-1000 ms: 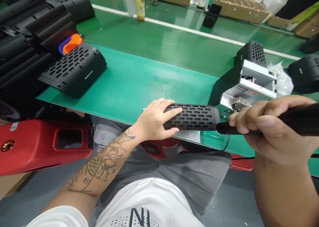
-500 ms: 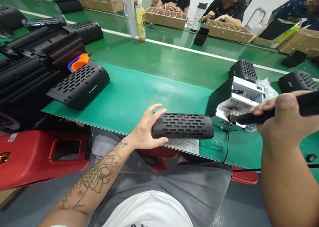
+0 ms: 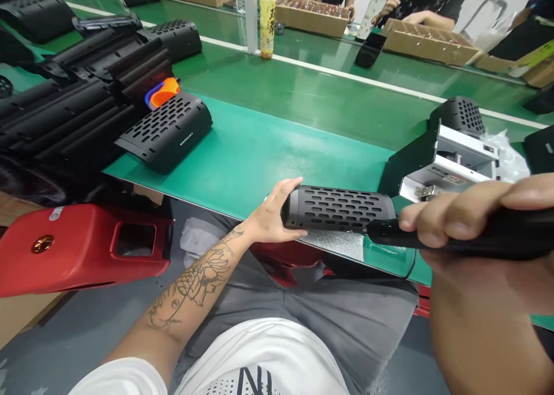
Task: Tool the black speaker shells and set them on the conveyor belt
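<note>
My left hand (image 3: 277,213) is wrapped round the left end of a black perforated housing (image 3: 341,207), fingers at its far edge and thumb at its near edge. The housing lies along the front of the green mat, slotted face up. In my right hand (image 3: 454,222) is a black electric screwdriver (image 3: 502,230), held almost level and pointing left. Its front end overlaps the housing's right end in view; I cannot tell whether they touch, and the bit is not visible. Just behind that hand stands a screw feeder (image 3: 459,158) with a white front, partly covered by my fingers.
Several black housings are piled at the left, with one marked housing (image 3: 173,132) beside an orange and blue roll (image 3: 163,93). A yellow drink bottle (image 3: 267,22) stands by a post. Across the bench, people sit at cardboard boxes (image 3: 311,17). A red stool (image 3: 82,250) is at lower left.
My right hand has brought the screwdriver away from the screw feeder, leftward to the housing's right end. My left hand has closed in on the housing's left end. The view has shifted.
</note>
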Demonstrator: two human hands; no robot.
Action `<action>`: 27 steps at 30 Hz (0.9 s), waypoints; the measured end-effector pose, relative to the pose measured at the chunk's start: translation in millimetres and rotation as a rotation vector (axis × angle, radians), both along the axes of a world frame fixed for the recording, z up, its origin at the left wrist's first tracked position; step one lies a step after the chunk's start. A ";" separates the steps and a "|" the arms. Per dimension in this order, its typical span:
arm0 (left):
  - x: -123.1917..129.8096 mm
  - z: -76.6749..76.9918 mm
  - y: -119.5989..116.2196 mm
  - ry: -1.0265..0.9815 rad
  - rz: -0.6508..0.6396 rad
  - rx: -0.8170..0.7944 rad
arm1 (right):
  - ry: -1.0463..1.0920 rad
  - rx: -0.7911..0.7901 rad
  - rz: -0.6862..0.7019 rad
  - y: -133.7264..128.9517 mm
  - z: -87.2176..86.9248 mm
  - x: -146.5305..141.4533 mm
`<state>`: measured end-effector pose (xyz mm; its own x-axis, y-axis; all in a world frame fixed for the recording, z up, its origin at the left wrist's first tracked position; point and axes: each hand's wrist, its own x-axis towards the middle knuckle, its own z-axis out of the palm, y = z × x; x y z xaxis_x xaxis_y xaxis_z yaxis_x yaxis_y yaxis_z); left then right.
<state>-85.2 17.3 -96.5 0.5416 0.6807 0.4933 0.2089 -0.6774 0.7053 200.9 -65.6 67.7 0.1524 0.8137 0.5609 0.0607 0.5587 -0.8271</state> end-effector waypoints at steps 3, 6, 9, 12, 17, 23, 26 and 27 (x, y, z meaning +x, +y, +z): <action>0.5 -1.2 -0.1 -0.040 -0.019 0.011 | 0.025 0.023 0.126 13.2 8.6 -36.4; 1.4 -2.1 -0.6 -0.077 -0.028 0.010 | 0.032 -0.020 0.115 21.1 9.7 -45.7; 2.0 -3.3 -0.5 -0.075 -0.030 -0.002 | 0.032 -0.062 0.116 20.4 5.4 -43.3; 2.3 -4.2 0.0 -0.064 -0.032 -0.016 | 0.021 -0.082 0.156 17.6 1.2 -40.5; 2.4 -5.1 -0.1 -0.063 -0.030 -0.012 | 0.008 -0.103 0.208 18.7 -0.6 -39.1; 2.8 -7.1 0.1 -0.043 -0.010 -0.021 | -0.007 -0.095 0.269 18.8 -2.5 -37.4; 3.2 -7.0 1.5 -0.046 -0.013 -0.012 | -0.026 -0.068 0.345 20.3 -4.3 -36.4; 3.3 -6.7 2.0 -0.050 -0.015 -0.006 | -0.030 -0.062 0.367 21.4 -4.6 -36.2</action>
<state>-81.9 19.3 -103.2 0.5264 0.6760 0.5157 0.1636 -0.6757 0.7188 164.7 -44.2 63.1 -0.1712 0.8439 0.5084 -0.1099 0.4964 -0.8611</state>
